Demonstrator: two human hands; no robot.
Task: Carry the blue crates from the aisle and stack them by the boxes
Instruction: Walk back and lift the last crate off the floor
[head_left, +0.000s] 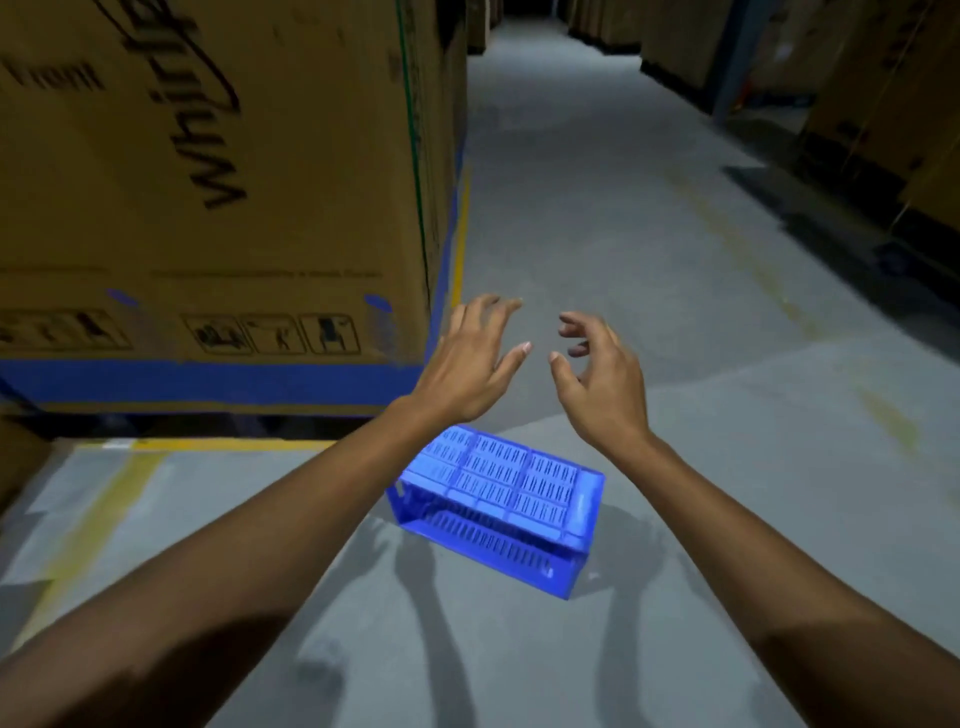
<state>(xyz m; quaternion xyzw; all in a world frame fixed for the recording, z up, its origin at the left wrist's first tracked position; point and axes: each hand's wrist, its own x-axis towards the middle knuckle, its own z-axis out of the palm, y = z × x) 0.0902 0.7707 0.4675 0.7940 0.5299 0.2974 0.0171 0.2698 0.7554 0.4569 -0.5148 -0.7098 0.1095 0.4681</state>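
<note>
dim, motion-blurred, edges warped

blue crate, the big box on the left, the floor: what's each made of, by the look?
Blue crate: looks like moulded plastic with a slight sheen; uniform saturated colour, slotted ventilated panels in a ribbed grid. Big box: brown corrugated cardboard, matte, with printed lettering, handling pictograms and a blue band near the bottom. Floor: probably concrete, grey and dull, with worn yellow painted lines; sealed or painted, I cannot tell.
</note>
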